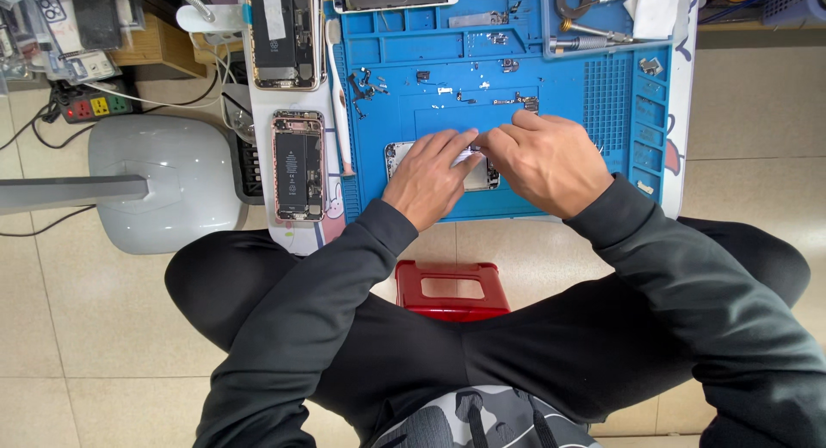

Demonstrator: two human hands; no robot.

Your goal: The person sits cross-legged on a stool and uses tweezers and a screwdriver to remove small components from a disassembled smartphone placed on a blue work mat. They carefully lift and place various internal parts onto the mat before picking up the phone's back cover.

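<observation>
My left hand (428,177) and my right hand (542,160) meet over a small opened phone body (397,158) lying on the blue work mat (482,78). The fingertips of both hands pinch a thin pale strip (467,154) on top of that phone. Most of the phone is hidden under my hands. Small screws and metal brackets (447,91) lie scattered on the mat just beyond my fingers.
Two opened phones (298,166) (282,35) lie left of the mat on a white strip. Tweezers and a screwdriver (594,30) rest in the mat's top right tray. A grey lamp base (163,185) stands at the left, a red stool (453,289) between my knees.
</observation>
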